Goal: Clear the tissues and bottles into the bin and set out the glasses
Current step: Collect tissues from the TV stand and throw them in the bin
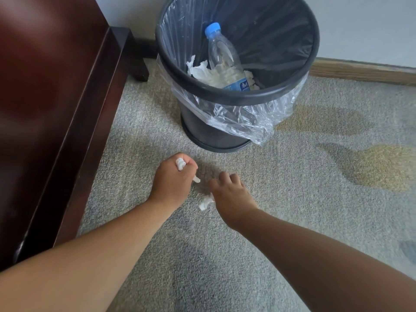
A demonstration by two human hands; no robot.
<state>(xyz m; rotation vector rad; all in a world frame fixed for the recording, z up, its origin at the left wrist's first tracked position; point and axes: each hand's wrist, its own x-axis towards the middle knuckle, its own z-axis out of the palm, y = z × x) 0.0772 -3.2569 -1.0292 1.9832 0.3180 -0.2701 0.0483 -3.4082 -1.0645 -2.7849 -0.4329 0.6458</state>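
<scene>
A black bin [238, 95] with a clear plastic liner stands on the carpet ahead of me. Inside it lie a clear water bottle with a blue cap [221, 52] and crumpled white tissues [201, 72]. My left hand [172, 180] is low over the carpet in front of the bin, its fingers curled round a crumpled tissue [180, 163] that shows at both ends of the fist. My right hand [230, 195] is just beside it, fingers bent down over another tissue [206, 202] whose end sticks out under the thumb side. No glasses are in view.
A dark red-brown wooden furniture piece [56, 109] fills the left side, its base edge running along the carpet. A pale wall with a wooden skirting board [360, 70] lies behind the bin. Grey carpet [326, 199] with yellowish patches spreads to the right.
</scene>
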